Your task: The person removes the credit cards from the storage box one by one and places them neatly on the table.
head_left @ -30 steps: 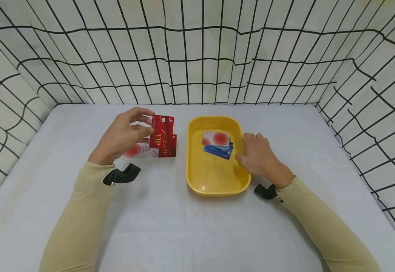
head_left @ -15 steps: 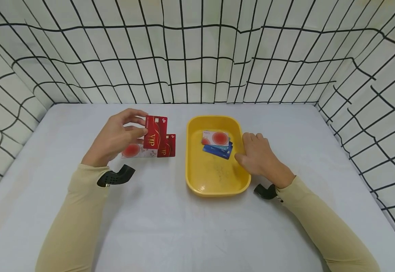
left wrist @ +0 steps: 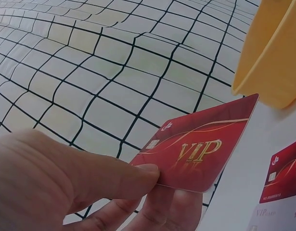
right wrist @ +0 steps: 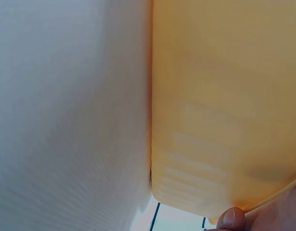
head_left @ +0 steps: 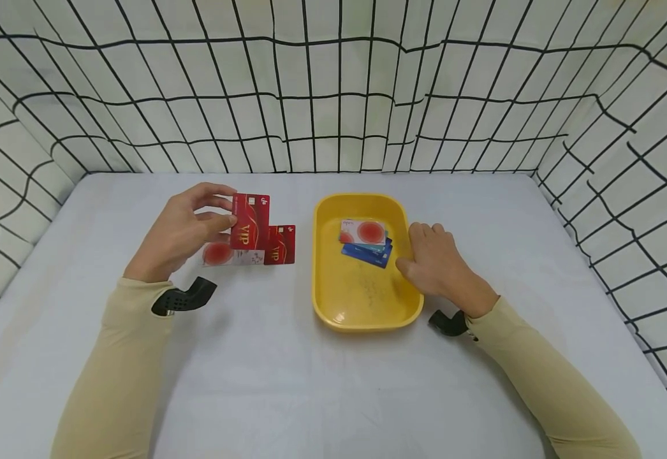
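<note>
Between thumb and fingers my left hand pinches a red VIP card by its left edge, raised over the cards on the table. Gold letters and a chip show on that card in the left wrist view. Below it lie a second red VIP card and a white card with a red circle, partly covered. My right hand grips the right rim of a yellow tray; its thumb lies on the inner side. In the tray are a white card with red circles and blue cards under it.
A white cloth covers the table. White panels with a black wire grid stand along the back and both sides. Each wrist wears a black device.
My left hand has moved left with the red VIP card, uncovering more of the second red card. My right hand has stayed on the tray's rim.
</note>
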A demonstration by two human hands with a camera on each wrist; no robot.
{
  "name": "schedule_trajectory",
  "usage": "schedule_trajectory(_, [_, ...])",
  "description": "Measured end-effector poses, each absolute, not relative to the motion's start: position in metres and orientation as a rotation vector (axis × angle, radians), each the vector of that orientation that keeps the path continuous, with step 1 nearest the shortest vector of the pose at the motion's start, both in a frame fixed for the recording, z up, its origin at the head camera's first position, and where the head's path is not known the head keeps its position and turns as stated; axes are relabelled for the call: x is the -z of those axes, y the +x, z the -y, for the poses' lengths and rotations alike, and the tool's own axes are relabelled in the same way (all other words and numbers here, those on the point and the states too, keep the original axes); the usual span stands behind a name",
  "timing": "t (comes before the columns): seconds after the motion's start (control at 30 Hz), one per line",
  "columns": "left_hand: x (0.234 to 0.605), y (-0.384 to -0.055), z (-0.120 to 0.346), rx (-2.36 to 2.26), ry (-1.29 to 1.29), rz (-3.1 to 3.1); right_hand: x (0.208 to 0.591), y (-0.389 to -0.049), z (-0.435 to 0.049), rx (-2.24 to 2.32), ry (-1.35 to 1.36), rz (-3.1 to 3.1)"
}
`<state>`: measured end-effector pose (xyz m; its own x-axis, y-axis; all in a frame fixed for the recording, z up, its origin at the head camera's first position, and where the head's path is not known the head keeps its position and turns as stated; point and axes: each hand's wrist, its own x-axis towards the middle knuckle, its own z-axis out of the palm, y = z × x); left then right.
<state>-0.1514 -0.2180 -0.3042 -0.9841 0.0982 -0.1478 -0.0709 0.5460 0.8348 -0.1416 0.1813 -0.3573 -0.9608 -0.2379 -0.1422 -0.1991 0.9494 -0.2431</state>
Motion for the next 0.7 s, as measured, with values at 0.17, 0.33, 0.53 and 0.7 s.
schedule_trajectory(0.17, [0.306, -0.152, 0.226, -1.413, -0.007, -2.618, 0.358, -0.142, -0.182, 0.340, -0.330, -2.927])
schedule_trajectory(0.33, [0.308, -0.153, 0.232, -1.418, -0.037, -2.631, 0.357, -0.142, -0.182, 0.341, -0.338, -2.930])
schedule_trajectory(0.53, [0.311, -0.156, 0.242, -1.443, -0.059, -2.635, 0.358, -0.141, -0.182, 0.347, -0.342, -2.932])
schedule_trajectory(0.7, [0.313, -0.158, 0.252, -1.458, -0.077, -2.631, 0.356, -0.141, -0.182, 0.341, -0.347, -2.931])
